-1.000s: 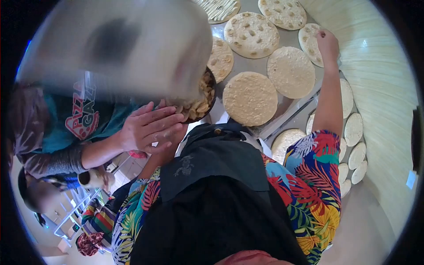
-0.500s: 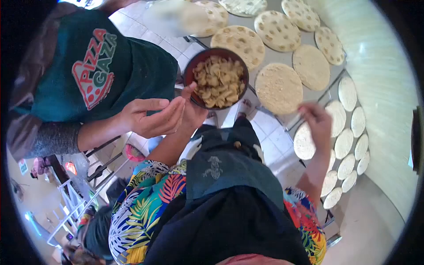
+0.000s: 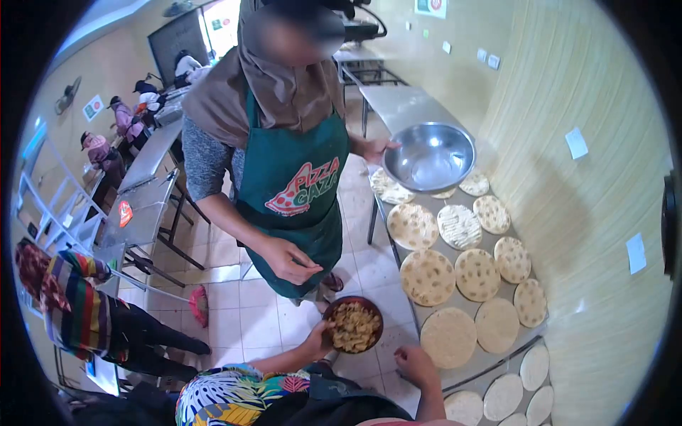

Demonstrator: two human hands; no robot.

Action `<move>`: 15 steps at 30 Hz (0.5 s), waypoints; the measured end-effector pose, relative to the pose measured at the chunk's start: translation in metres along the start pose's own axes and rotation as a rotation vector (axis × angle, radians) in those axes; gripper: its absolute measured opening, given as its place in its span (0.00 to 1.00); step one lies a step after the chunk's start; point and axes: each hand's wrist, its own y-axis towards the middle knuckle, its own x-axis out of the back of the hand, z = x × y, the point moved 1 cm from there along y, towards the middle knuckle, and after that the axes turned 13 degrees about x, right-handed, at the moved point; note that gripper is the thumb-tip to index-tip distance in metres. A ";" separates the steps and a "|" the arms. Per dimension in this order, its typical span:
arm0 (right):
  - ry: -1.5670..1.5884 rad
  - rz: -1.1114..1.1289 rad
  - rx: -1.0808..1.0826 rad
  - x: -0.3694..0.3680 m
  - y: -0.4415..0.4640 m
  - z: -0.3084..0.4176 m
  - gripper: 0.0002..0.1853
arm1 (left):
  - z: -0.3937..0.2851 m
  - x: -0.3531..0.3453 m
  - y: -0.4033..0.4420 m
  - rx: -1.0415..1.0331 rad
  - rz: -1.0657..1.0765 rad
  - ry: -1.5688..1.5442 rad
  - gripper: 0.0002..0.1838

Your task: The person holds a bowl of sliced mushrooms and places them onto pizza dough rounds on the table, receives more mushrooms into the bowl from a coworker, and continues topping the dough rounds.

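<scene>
My left hand [image 3: 319, 341] grips the rim of a dark reddish-brown bowl [image 3: 380, 334], thumb over the edge. Inside the bowl are yellowish-brown pieces [image 3: 354, 325] that look like sliced mushrooms. Beside the table edge, my right hand [image 3: 417, 366] has its fingers curled; whether they pinch anything is hidden. The closest flatbread round to it is a plain, sauce-coloured one [image 3: 448, 338], with another like it [image 3: 496, 326] to the right. Farther up the table lie several rounds dotted with brown slices [image 3: 427, 277].
Facing me, a co-worker in a green apron [image 3: 291, 192] holds a steel mixing bowl [image 3: 430, 157] over the far rounds. The co-worker's other hand [image 3: 290, 261] hangs above my bowl. Several pale rounds [image 3: 503, 396] lie on the nearer table. A wall [image 3: 590, 213] borders the right side.
The view has tilted up, bringing the co-worker's steel bowl into sight. The co-worker's near hand has drawn away from my bowl. My right hand has come down toward the table's edge.
</scene>
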 end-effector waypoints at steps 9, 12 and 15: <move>0.003 0.301 0.111 -0.032 -0.014 -0.071 0.13 | 0.089 0.028 0.019 -0.139 -0.107 -0.208 0.28; -0.024 0.442 0.096 -0.025 0.003 -0.090 0.14 | 0.086 0.001 0.017 -0.138 -0.191 -0.283 0.25; -0.152 0.394 0.095 -0.037 0.023 -0.136 0.16 | 0.077 -0.002 0.040 -0.222 -0.265 -0.268 0.28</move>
